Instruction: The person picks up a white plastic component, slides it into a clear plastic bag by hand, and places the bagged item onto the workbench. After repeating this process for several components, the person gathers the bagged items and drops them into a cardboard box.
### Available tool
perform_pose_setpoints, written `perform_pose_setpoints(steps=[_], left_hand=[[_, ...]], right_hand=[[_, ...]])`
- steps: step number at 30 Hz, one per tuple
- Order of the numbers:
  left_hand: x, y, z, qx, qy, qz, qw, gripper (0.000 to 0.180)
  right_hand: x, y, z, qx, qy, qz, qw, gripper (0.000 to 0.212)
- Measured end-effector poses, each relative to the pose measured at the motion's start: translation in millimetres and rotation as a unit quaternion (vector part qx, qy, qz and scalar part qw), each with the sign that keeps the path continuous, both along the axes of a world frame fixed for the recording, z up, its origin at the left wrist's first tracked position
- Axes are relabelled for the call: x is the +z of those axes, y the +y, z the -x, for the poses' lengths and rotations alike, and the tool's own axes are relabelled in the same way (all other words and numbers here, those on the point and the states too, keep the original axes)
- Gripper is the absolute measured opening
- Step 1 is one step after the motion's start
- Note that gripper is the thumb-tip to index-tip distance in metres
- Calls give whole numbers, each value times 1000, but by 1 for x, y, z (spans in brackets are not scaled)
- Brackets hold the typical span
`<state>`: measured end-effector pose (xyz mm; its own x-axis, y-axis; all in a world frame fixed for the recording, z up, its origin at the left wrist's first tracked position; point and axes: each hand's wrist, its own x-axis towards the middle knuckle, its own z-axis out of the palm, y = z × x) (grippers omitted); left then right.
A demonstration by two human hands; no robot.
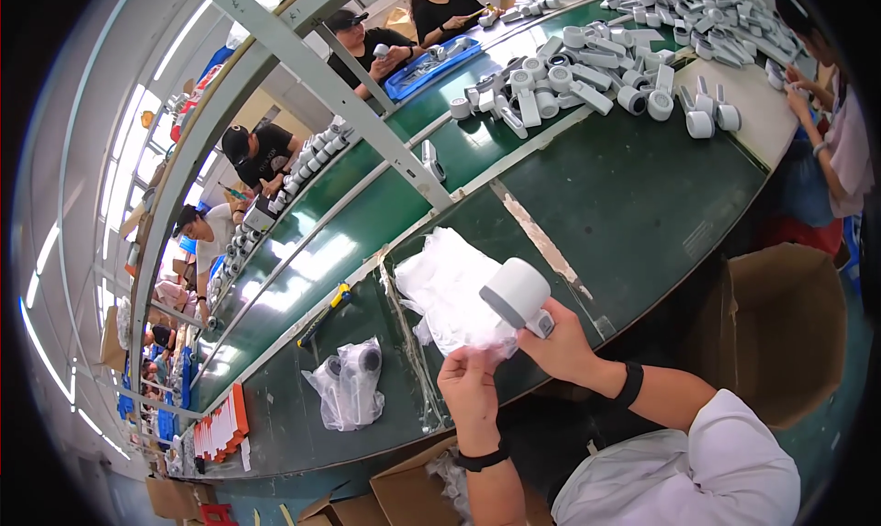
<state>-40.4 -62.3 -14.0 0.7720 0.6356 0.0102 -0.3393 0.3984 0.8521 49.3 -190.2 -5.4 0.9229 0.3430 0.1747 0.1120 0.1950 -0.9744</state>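
My right hand [562, 344] is closed around the handle of a white-and-grey handheld device [518, 289] with a thick round head, held tilted above the bench. Beside it, my left hand [470, 386] pinches the near edge of a stack of thin, whitish plastic bags [450, 278] lying flat on the green bench. The device's head hangs over the right part of that stack, and my right fingers are partly hidden behind the handle. To the left, a clear bag [347, 386] with similar devices inside rests on the bench.
Left of the stack lies a yellow-and-black cutter [326, 313]. White-and-orange boxes [222, 425] stand at the far left. Loose devices pile up [569, 76] across the belt [312, 255]. A metal post [358, 113] rises ahead. Cardboard boxes [780, 333] flank me; other people work nearby.
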Motion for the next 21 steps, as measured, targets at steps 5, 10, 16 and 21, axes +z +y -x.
perform_pose_setpoints(steps=[5,10,16,21], left_hand=[[17,-8,-4,45,-16,83,995,6],[18,-14,-8,81,36,-49,995,6],[32,-24,-13,70,76,-171,980,11],[38,-26,-15,-7,88,-178,980,14]], right_hand=[[-7,-7,0,-8,27,6,1000,19],[-3,-33,0,45,-18,38,998,22],[47,-107,-28,421,-58,239,873,73],[62,-101,-30,445,-37,351,823,96]])
